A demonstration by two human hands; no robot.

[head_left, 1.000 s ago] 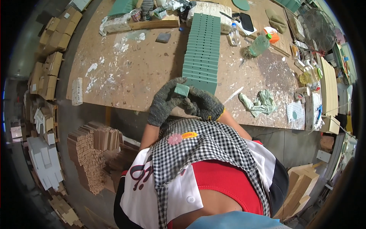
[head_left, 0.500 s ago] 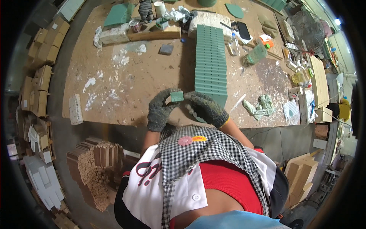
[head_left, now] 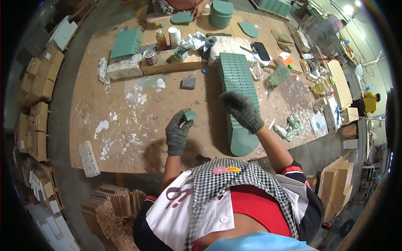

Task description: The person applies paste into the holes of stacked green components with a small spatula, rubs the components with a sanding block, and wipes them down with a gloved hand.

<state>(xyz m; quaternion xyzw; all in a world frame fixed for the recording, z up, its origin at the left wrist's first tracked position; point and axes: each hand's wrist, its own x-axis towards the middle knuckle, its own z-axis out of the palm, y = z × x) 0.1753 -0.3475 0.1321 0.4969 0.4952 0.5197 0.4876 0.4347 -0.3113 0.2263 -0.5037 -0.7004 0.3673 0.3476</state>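
Observation:
My left hand (head_left: 177,133), in a dark knitted glove, is closed around a small green block (head_left: 190,115) above the table. My gloved right hand (head_left: 243,112) lies over a long overlapping row of green boards (head_left: 236,75), its fingertips near the row's left edge. The back of that hand hides most of its fingers, so I cannot tell whether they grip a board. At the near end of the row, a green board with a rounded end (head_left: 244,142) shows its flat face.
Across the worktable (head_left: 138,104), a co-worker's hand (head_left: 199,9) touches a green board (head_left: 182,17). Wood blocks (head_left: 171,61) hold a can and a tub. A grey block (head_left: 188,83), phone (head_left: 262,51), bottle (head_left: 280,74) and cloth (head_left: 292,127) lie around the row.
My right hand has left the small block and moved right, over the row. The left hand keeps the block. With the view shifted, the rounded near board and the co-worker's hands show more.

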